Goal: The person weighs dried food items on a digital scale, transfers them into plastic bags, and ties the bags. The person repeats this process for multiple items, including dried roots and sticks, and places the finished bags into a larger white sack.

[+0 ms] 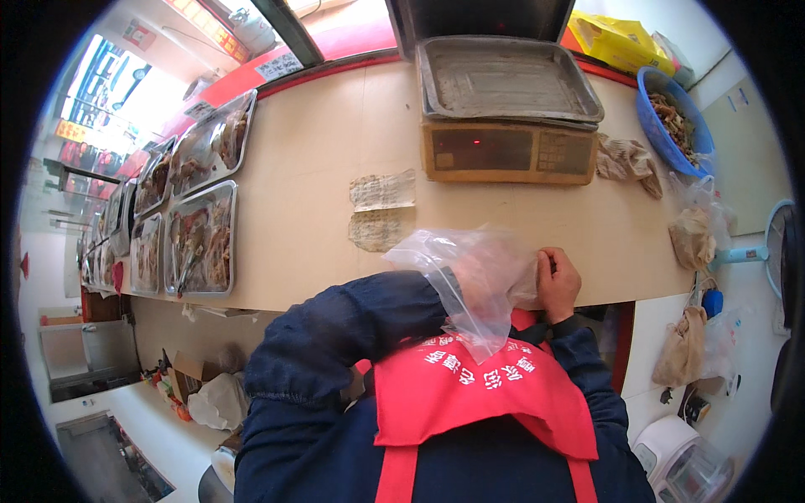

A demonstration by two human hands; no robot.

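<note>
A clear plastic bag (475,320) lies over my left hand (487,270) and wrist, just above the near edge of the counter. The film and blur hide the fingers of that hand. At the bag's right side my right hand (560,283) has its fingers curled, with thumb and forefinger pinching the bag's edge. Beyond the bag, two worn paper sheets with writing (382,190) lie on the pale counter (302,188). A digital scale (509,151) carries a worn metal tray (509,78).
Metal trays of cooked meat (200,239) line the counter's left side, tongs in one. To the right are a crumpled cloth (629,163), a blue basin of food pieces (676,129) and a tied plastic bag (695,229). A yellow bag (619,41) stands behind.
</note>
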